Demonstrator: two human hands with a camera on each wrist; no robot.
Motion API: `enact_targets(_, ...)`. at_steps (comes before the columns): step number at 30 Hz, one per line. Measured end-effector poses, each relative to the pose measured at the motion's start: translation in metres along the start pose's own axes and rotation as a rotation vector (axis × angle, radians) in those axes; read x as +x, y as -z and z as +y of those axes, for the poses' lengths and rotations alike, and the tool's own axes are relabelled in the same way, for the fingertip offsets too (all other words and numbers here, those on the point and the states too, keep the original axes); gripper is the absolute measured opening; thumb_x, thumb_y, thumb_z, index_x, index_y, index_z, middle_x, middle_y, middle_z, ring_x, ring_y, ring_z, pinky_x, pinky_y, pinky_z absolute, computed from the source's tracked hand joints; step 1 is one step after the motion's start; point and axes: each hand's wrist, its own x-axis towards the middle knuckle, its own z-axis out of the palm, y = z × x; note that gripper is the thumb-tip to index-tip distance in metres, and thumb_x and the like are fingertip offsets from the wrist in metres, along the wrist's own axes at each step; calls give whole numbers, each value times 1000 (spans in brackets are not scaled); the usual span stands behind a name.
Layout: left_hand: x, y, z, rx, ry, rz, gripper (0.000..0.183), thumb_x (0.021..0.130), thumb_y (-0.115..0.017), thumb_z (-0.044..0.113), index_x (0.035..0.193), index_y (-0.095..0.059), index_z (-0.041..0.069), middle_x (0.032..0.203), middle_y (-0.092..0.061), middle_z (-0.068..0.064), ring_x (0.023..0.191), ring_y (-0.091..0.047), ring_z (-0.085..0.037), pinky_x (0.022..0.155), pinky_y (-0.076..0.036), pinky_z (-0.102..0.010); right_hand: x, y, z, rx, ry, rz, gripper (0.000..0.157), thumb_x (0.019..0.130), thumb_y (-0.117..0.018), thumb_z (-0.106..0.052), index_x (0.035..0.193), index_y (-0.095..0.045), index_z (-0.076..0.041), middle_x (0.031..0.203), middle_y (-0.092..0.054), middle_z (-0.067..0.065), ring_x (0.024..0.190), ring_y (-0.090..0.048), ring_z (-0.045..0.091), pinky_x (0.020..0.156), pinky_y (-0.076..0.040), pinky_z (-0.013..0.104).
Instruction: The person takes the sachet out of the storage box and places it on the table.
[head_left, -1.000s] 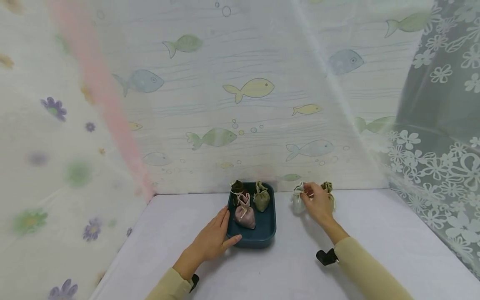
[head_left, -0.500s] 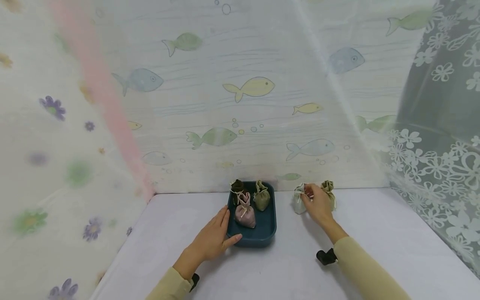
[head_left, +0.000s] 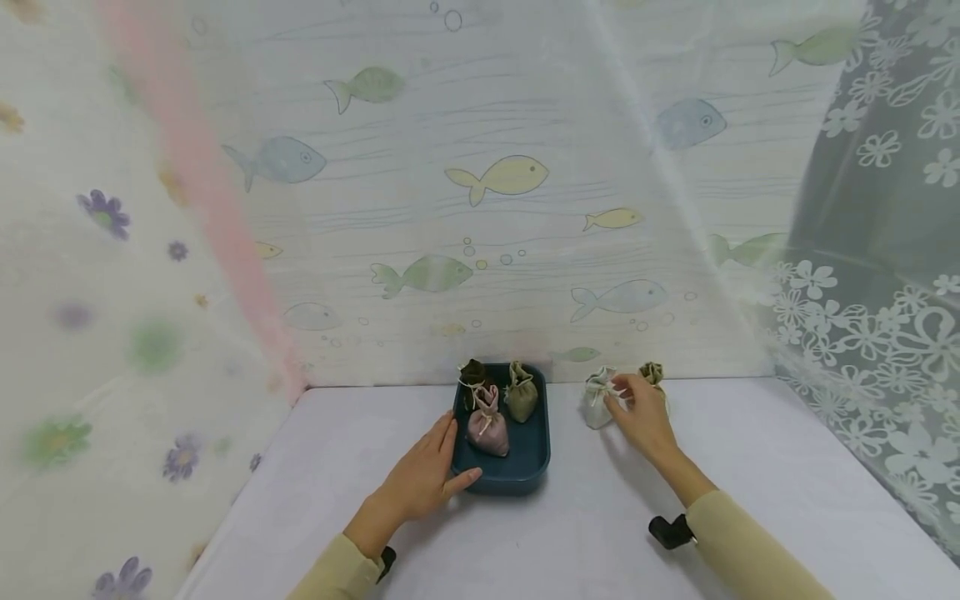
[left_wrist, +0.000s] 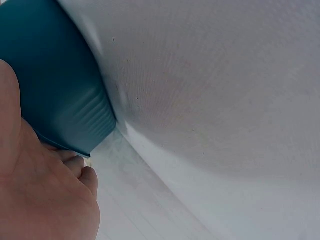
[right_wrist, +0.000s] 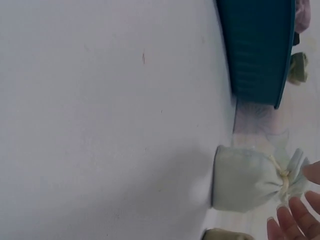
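Observation:
A pale, whitish drawstring pouch (head_left: 597, 407) stands upright on the white table, right of a dark blue tray (head_left: 528, 458). My right hand (head_left: 647, 421) is at the pouch's tied neck. In the right wrist view its thumb and fingers (right_wrist: 300, 217) are spread apart near the gathered top, not pinching it. Behind this hand an olive pouch (head_left: 652, 372) is partly hidden. Against the tray's left wall rests my left hand (head_left: 420, 475), fingers extended along the side and thumb at the front corner. The tray holds a pink pouch (head_left: 488, 434), a green pouch (head_left: 521, 393) and a dark brown pouch (head_left: 472, 375).
A white cloth covers the table (head_left: 585, 533). Behind it hangs a sheet printed with fish (head_left: 497, 177). Flower-printed sheeting (head_left: 105, 212) borders the left side, and a sheer white-flowered curtain (head_left: 870, 333) the right.
My right hand has drawn slightly right and toward me, and its fingers have come off the pale pouch's neck. The pouch stays in place. My left hand stays against the tray.

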Motion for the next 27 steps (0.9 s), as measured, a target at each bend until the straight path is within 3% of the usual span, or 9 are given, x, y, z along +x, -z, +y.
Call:
enact_targets(7, 0, 0, 0, -2, -5, 8, 100, 100, -41, 71, 159, -22, -9, 168, -15, -23, 155, -19, -35, 123, -25, -48, -9, 2, -17, 40, 35, -27, 30, 91, -74, -3, 116, -63, 11, 107, -67, 24, 96, -64, 41, 85, -54, 54)
enact_targets(16, -1, 1, 1, -15, -21, 20, 101, 100, -40, 71, 158, -23, -10, 167, -17, -24, 154, -22, -37, 122, -28, -51, -16, -12, -45, 99, 82, -96, 30, 89, -77, -3, 116, -65, 7, 110, -68, 22, 98, -66, 39, 88, -56, 54)
enact_targets(27, 1, -4, -2, -9, -17, 29, 101, 100, -39, 72, 159, -22, -9, 168, -15, -23, 155, -21, -36, 122, -27, -50, -20, -42, -79, 242, -18, -252, 41, 93, -76, -10, 128, -61, 6, 125, -62, 23, 112, -63, 38, 99, -53, 53)
